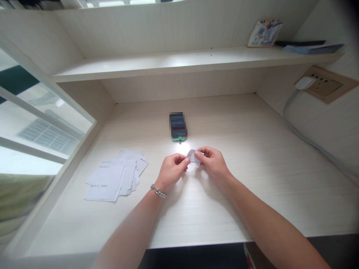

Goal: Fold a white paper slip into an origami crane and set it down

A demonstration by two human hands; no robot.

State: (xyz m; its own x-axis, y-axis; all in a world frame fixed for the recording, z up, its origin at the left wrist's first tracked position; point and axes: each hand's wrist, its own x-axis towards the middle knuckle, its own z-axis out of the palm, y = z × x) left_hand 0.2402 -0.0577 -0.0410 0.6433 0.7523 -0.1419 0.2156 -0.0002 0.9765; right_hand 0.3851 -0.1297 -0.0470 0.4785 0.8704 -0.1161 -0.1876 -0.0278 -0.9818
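Observation:
A small folded piece of white paper [195,160] is pinched between both hands above the middle of the desk. My left hand [173,169], with a chain bracelet [158,191] at its wrist, grips the paper's left edge between thumb and fingers. On the other side, my right hand [212,161] is closed on the paper's upper right part. Fingers cover some of the paper, so its full folded shape is hidden. Just beyond the hands lies a dark, pixelated phone-like object [178,126] with a green lower edge.
Loose white paper sheets [112,177] overlap on the desk at left. A shelf [157,66] spans the back, bearing a colourful packet [265,33] and flat dark items. A white plug [305,83] sits in the wall socket, its grey cable [305,140] running down the right side.

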